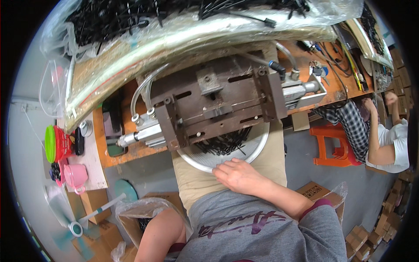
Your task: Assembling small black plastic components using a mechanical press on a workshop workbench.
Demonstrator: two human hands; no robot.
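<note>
My right hand (pixel 238 175) is closed over the near rim of a round, silvery strainer basin (pixel 198 165). The basin rests across my lap, and a heap of thin black pieces (pixel 224 144) with slim stems lies in it. Its far part is hidden under a dark metal fixture (pixel 220 115) on the bench, which has a silver air cylinder on each side (pixel 150 134). My left arm (pixel 161 231) hangs down at the lower left; its hand is outside the picture.
A plastic-lined tray (pixel 174 54) piled with black pieces spans the far side. Left are a pink cup (pixel 76 176), a green-rimmed red bucket (pixel 51 144) and a fan (pixel 76 228). A plastic-lined carton stands beside my left arm. Right, another person sits on an orange stool (pixel 321 144).
</note>
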